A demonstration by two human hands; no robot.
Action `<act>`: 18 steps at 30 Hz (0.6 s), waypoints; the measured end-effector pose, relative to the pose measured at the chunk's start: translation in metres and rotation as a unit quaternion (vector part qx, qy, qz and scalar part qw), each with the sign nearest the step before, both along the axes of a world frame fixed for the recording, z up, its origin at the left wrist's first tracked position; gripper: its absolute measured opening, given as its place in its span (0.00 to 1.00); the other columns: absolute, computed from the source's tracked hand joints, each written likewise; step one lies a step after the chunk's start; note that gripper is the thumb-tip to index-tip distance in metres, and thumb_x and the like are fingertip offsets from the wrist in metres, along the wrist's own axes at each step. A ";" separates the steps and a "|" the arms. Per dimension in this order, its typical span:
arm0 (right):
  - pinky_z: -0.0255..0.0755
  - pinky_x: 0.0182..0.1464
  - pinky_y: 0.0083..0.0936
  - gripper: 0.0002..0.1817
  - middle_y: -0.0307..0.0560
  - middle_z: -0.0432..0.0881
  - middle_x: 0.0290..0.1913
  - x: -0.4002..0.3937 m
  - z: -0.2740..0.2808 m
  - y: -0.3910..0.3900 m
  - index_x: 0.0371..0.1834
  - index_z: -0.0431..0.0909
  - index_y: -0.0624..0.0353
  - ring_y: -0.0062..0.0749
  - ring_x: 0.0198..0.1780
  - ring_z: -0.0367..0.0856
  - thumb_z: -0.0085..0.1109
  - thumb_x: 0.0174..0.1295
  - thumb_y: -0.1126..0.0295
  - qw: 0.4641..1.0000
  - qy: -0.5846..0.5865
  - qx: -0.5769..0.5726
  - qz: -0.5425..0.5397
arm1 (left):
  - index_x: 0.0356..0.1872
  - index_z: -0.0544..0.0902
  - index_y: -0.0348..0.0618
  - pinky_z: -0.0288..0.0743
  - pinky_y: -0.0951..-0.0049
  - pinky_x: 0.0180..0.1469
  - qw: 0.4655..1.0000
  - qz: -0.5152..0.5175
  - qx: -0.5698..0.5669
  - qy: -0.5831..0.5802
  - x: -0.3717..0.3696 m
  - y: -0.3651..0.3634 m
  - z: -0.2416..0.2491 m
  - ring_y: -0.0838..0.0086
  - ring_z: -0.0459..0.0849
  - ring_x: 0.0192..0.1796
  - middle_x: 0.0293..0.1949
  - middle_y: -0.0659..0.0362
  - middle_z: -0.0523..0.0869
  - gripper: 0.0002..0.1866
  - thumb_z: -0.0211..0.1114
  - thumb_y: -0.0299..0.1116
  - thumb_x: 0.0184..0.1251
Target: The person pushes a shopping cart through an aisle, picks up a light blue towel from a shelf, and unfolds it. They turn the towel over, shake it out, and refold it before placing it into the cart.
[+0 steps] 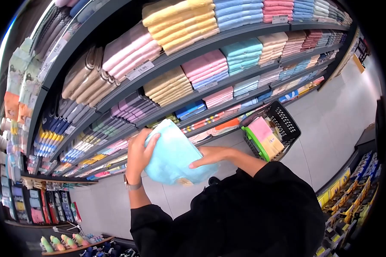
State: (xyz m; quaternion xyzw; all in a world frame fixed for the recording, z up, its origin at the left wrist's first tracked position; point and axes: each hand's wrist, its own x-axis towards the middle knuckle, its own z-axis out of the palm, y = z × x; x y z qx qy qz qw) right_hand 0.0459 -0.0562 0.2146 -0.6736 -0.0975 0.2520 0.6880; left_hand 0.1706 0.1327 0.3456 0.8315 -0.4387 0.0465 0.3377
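Note:
A folded light-blue towel (171, 150) is held up in front of my body, between both hands. My left hand (140, 147) grips its left edge, thumb on the near face and fingers behind it. On the right side my right hand (208, 156) pinches the towel, its thumb lying across the front; the other fingers are hidden. A tan patch, perhaps a label, shows at the towel's lower edge. Just beyond the towel are shelves (188, 47) of folded towels. A black shopping basket (289, 122) with folded pink and yellow cloths and a green item stands on the floor to the right.
Stacked yellow towels (180, 23), pink towels (131, 51) and teal towels (242, 55) fill the shelves, with a price tag (140, 70) on one edge. Grey tiled floor (321, 124) runs alongside. Another display rack (351, 201) stands at the lower right.

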 end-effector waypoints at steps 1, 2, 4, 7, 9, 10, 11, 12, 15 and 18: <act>0.68 0.59 0.31 0.42 0.61 0.74 0.57 -0.001 -0.001 0.002 0.63 0.66 0.69 0.41 0.57 0.74 0.62 0.55 0.44 1.000 0.020 -0.008 0.000 | 0.33 0.79 0.36 0.70 0.70 0.29 0.999 0.013 0.018 0.036 0.010 0.002 -0.004 0.63 0.79 0.24 0.24 0.50 0.80 0.09 0.64 0.33 0.62; 0.68 0.59 0.31 0.42 0.61 0.74 0.57 -0.002 0.000 0.003 0.63 0.66 0.69 0.41 0.57 0.74 0.62 0.55 0.44 1.000 0.019 -0.008 0.006 | 0.34 0.80 0.36 0.71 0.70 0.30 0.996 0.026 0.035 0.073 0.018 0.006 -0.011 0.64 0.80 0.24 0.24 0.51 0.81 0.10 0.63 0.34 0.63; 0.68 0.59 0.30 0.41 0.59 0.73 0.58 -0.009 0.009 0.002 0.63 0.65 0.71 0.40 0.58 0.74 0.61 0.58 0.47 0.998 0.046 0.026 -0.014 | 0.35 0.80 0.36 0.71 0.70 0.32 0.996 0.017 0.023 0.090 0.042 0.017 -0.056 0.65 0.80 0.26 0.25 0.51 0.82 0.11 0.62 0.35 0.64; 0.68 0.59 0.31 0.37 0.57 0.73 0.59 -0.014 0.013 0.001 0.63 0.64 0.72 0.38 0.59 0.73 0.59 0.61 0.51 0.988 0.103 0.111 -0.018 | 0.37 0.80 0.36 0.72 0.72 0.35 0.973 0.052 0.128 0.184 0.039 0.018 -0.080 0.70 0.81 0.30 0.28 0.53 0.83 0.14 0.60 0.39 0.65; 0.68 0.59 0.31 0.35 0.56 0.73 0.59 -0.017 0.010 0.003 0.63 0.64 0.72 0.37 0.58 0.73 0.58 0.62 0.53 0.979 0.134 0.149 -0.035 | 0.37 0.80 0.36 0.71 0.73 0.35 0.963 0.017 0.140 0.229 0.039 0.020 -0.106 0.70 0.80 0.31 0.28 0.54 0.83 0.14 0.60 0.39 0.65; 0.68 0.59 0.31 0.34 0.55 0.73 0.59 -0.018 0.008 0.004 0.63 0.64 0.72 0.36 0.58 0.73 0.58 0.64 0.54 0.968 0.163 0.186 -0.049 | 0.37 0.80 0.36 0.71 0.73 0.35 0.963 0.016 0.140 0.230 0.037 0.022 -0.116 0.70 0.80 0.31 0.28 0.54 0.83 0.14 0.60 0.39 0.65; 0.68 0.59 0.31 0.34 0.55 0.73 0.59 -0.018 0.005 0.004 0.63 0.64 0.72 0.36 0.58 0.73 0.58 0.64 0.54 0.968 0.164 0.185 -0.049 | 0.37 0.81 0.37 0.71 0.73 0.34 0.961 0.031 0.138 0.237 0.032 0.022 -0.121 0.72 0.80 0.31 0.28 0.55 0.83 0.13 0.60 0.38 0.65; 0.69 0.58 0.31 0.33 0.55 0.73 0.58 -0.020 0.003 0.004 0.62 0.64 0.71 0.35 0.58 0.73 0.57 0.64 0.55 0.959 0.179 0.204 -0.077 | 0.37 0.81 0.37 0.71 0.74 0.34 0.959 0.047 0.136 0.243 0.028 0.024 -0.125 0.73 0.80 0.30 0.28 0.56 0.83 0.12 0.60 0.38 0.65; 0.71 0.57 0.30 0.31 0.54 0.75 0.56 -0.020 -0.006 -0.002 0.62 0.65 0.69 0.34 0.57 0.75 0.56 0.65 0.55 0.943 0.193 0.238 -0.130 | 0.38 0.80 0.38 0.72 0.75 0.37 0.960 0.066 0.049 0.266 0.022 0.040 -0.147 0.75 0.80 0.32 0.29 0.56 0.83 0.12 0.59 0.38 0.66; 0.72 0.55 0.30 0.29 0.54 0.75 0.55 -0.019 -0.009 -0.013 0.61 0.66 0.68 0.34 0.55 0.76 0.56 0.65 0.55 0.932 0.182 0.255 -0.182 | 0.41 0.80 0.37 0.72 0.76 0.43 0.930 0.068 -0.029 0.361 0.005 0.066 -0.169 0.76 0.80 0.38 0.36 0.59 0.84 0.18 0.52 0.43 0.72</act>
